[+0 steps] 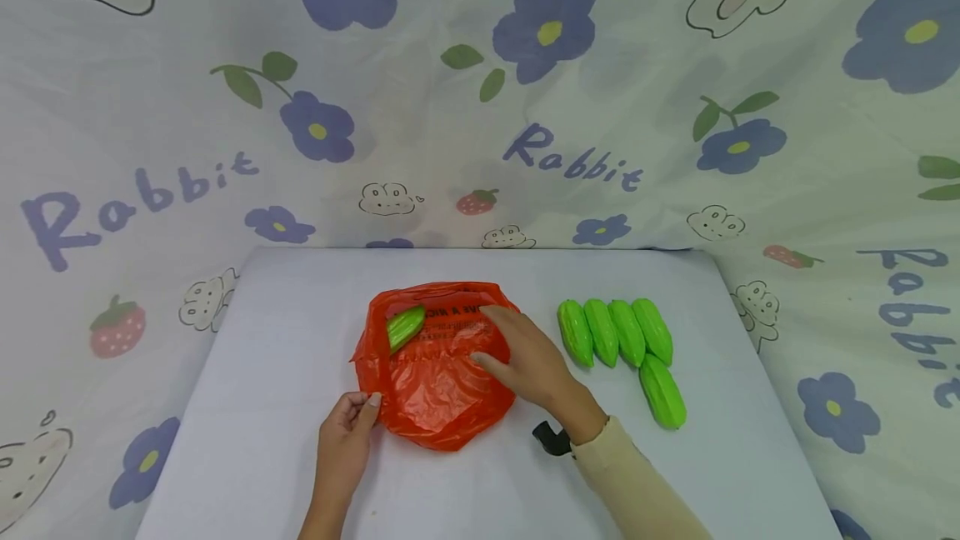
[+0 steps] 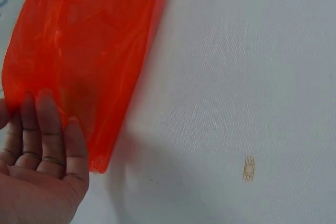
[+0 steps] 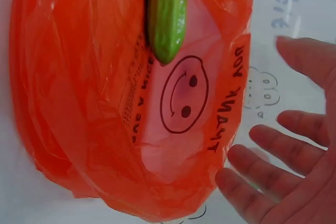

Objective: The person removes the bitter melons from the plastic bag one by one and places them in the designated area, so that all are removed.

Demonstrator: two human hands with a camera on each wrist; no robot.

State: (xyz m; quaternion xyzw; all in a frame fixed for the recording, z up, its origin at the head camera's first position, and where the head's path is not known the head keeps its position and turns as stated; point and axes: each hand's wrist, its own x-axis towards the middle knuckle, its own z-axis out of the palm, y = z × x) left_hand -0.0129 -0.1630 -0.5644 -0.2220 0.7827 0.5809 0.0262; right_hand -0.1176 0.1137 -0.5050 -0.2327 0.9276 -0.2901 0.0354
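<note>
A red plastic bag point(image 1: 450, 398) with black print lies on the table with its mouth spread wide. One ridged green gourd point(image 1: 406, 328) is inside, also visible in the right wrist view as a green gourd point(image 3: 167, 18) near a printed smiley face. At the bag's near left edge, my left hand point(image 1: 349, 432) pinches the plastic between thumb and fingers. My right hand point(image 1: 528, 361) is over the bag's right side, fingers spread and holding nothing; in the right wrist view its fingers point(image 3: 286, 150) are beside the rim.
To the right of the bag, several matching green gourds point(image 1: 615, 332) lie side by side, with another green gourd point(image 1: 663, 392) just below them. A small black curved object point(image 1: 552, 439) shows beside my right wrist. Patterned cloth point(image 1: 420, 107) hangs behind the white table point(image 1: 285, 315).
</note>
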